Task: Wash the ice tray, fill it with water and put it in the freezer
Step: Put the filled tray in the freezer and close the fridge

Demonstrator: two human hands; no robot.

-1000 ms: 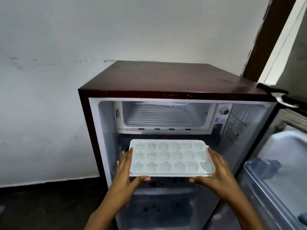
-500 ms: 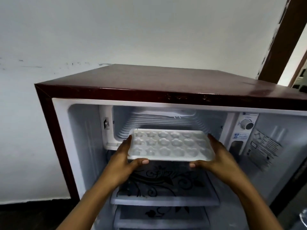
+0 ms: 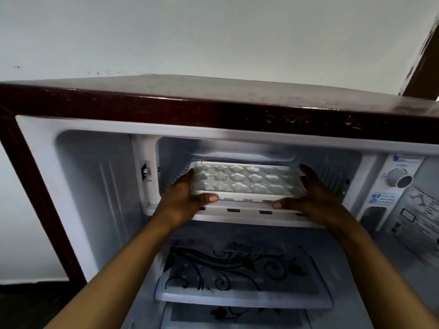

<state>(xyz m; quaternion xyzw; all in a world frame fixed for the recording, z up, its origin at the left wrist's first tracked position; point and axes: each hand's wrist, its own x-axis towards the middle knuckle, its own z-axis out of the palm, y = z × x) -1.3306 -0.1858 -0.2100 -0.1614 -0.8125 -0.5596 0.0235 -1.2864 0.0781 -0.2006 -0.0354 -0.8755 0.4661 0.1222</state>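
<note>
A white ice tray [image 3: 247,180] with star, flower and heart shaped cells sits level, most of it inside the freezer compartment [image 3: 237,150] at the top of the open fridge. My left hand [image 3: 183,198] grips the tray's left end, thumb along the front rim. My right hand [image 3: 311,195] holds the right end the same way. The tray's front edge lies just above the compartment's front lip [image 3: 237,211]. Whether water is in the cells I cannot tell.
The small maroon fridge [image 3: 213,103] stands against a white wall. A thermostat knob [image 3: 400,179] and labels sit right of the freezer. Below are glass shelves [image 3: 237,269] with a black floral print. A dark door frame [image 3: 422,65] rises at the upper right.
Both hands have carried the tray up and forward, from in front of the fridge into the freezer compartment. The view has come much closer to the fridge.
</note>
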